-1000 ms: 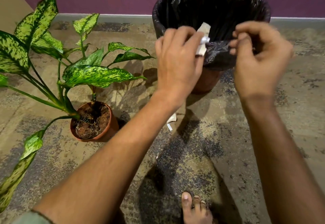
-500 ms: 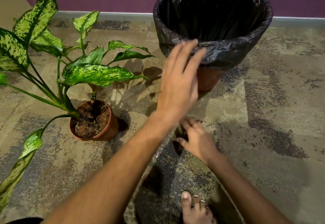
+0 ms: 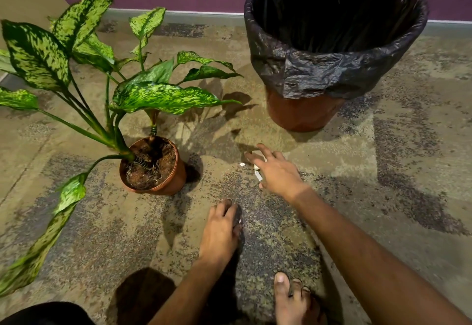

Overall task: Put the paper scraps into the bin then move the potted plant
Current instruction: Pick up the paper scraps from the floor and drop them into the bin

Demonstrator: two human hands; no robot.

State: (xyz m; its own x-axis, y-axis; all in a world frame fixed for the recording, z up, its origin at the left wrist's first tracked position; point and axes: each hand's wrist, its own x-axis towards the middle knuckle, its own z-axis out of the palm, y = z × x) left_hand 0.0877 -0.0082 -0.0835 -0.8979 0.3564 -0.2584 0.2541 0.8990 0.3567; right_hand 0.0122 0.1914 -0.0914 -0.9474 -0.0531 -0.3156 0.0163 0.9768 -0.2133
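Observation:
A brown bin with a black liner (image 3: pixel 329 71) stands on the floor at the back right. The potted plant, in a brown pot (image 3: pixel 176 171) with spotted green leaves (image 3: pixel 163 97), stands to its left. White paper scraps (image 3: pixel 257 174) lie on the floor between them, with a tiny bit (image 3: pixel 242 164) beside them. My right hand (image 3: pixel 277 172) is spread low over these scraps, fingers apart, partly hiding them. My left hand (image 3: pixel 220 227) rests fingers-down on the floor nearer to me, with a tiny white speck (image 3: pixel 240 220) at its fingertips.
The floor is mottled beige and grey. A purple wall with a pale skirting (image 3: pixel 204 13) runs behind the bin and plant. A bare foot (image 3: pixel 291 299) is at the bottom edge, close to both forearms. Long leaves (image 3: pixel 51 222) reach out to the left.
My left hand dropped a scrap at the bin and came down to the floor. My right hand left the bin rim and went down over the scraps on the floor.

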